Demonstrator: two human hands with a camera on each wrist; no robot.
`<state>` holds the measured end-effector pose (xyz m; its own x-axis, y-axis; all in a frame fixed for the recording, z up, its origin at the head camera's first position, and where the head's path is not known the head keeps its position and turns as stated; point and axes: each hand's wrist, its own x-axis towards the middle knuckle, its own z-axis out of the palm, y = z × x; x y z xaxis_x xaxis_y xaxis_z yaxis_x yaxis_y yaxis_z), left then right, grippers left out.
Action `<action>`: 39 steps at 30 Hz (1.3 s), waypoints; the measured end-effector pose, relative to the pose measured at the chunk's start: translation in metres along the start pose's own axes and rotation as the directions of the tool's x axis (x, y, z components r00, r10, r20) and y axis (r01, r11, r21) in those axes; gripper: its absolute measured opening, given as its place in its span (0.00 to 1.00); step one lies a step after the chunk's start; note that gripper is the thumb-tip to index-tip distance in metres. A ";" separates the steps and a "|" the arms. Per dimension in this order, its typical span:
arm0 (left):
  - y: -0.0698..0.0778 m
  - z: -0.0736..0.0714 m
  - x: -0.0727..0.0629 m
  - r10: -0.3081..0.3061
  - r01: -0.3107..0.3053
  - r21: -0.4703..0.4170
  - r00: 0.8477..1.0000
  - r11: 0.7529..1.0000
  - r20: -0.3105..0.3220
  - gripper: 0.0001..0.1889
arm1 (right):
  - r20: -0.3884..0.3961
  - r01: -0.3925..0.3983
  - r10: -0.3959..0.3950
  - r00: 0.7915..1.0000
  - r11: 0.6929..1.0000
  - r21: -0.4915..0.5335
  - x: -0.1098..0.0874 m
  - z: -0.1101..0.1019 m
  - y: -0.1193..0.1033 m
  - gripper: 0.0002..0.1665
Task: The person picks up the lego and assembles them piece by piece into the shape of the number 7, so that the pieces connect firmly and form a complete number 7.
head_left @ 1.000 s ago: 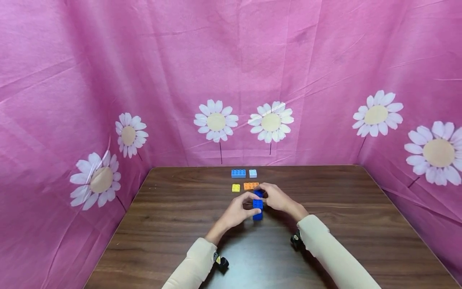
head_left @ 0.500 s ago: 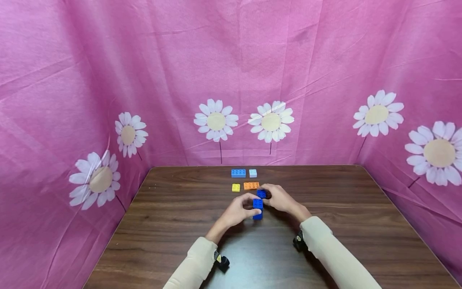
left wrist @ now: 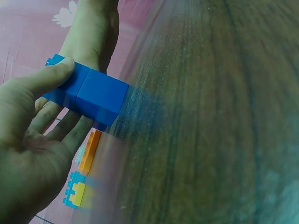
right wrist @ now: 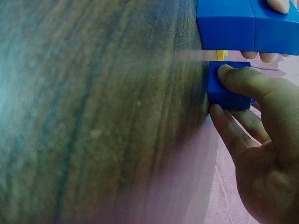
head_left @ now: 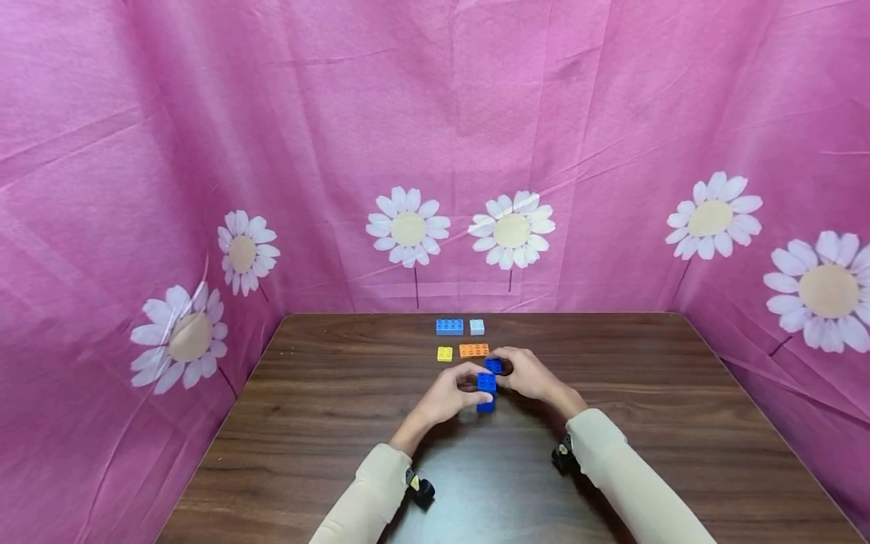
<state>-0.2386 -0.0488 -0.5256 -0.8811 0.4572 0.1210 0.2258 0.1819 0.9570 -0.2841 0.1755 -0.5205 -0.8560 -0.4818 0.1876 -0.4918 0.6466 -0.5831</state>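
Three dark blue square plastic bricks (head_left: 486,381), then one each of the rest: long light-blue brick (head_left: 449,327), square whitish-blue brick (head_left: 477,327), square yellow brick (head_left: 445,354), long orange brick (head_left: 473,350). Plus one left hand (head_left: 445,396), one right hand (head_left: 530,374), six white printed daisies (head_left: 408,227) and one brown worktop (head_left: 326,393).

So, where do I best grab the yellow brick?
I'd pinch the yellow brick by its front and back walls, coming down from the left: it lies flat, studs up, with the orange brick close on its right and the right hand beyond that.

The right wrist view crops the blue stack (right wrist: 245,28).
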 end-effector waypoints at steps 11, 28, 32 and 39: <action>-0.002 0.000 0.001 -0.011 0.011 -0.010 1.000 1.000 -0.001 0.16 | 0.027 0.038 -0.039 0.999 0.998 0.049 0.000 -0.017 -0.007 0.25; -0.002 -0.001 0.001 -0.028 0.029 -0.029 1.000 0.999 0.010 0.16 | 0.001 0.048 -0.048 0.999 0.998 0.042 -0.009 -0.052 -0.039 0.27; -0.001 -0.001 0.001 -0.045 0.046 -0.033 0.999 0.998 0.015 0.17 | 0.004 0.052 -0.052 0.999 0.998 0.045 -0.011 -0.057 -0.047 0.26; -0.003 0.000 0.001 -0.060 0.061 -0.036 0.998 0.998 0.015 0.16 | 0.009 0.101 -0.101 0.995 0.995 0.008 -0.014 -0.064 -0.061 0.26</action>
<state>-0.2406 -0.0489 -0.5281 -0.8869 0.4581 0.0594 0.1571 0.1781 0.9714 -0.2522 0.1806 -0.4369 -0.8005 -0.5498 0.2386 -0.5743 0.5900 -0.5676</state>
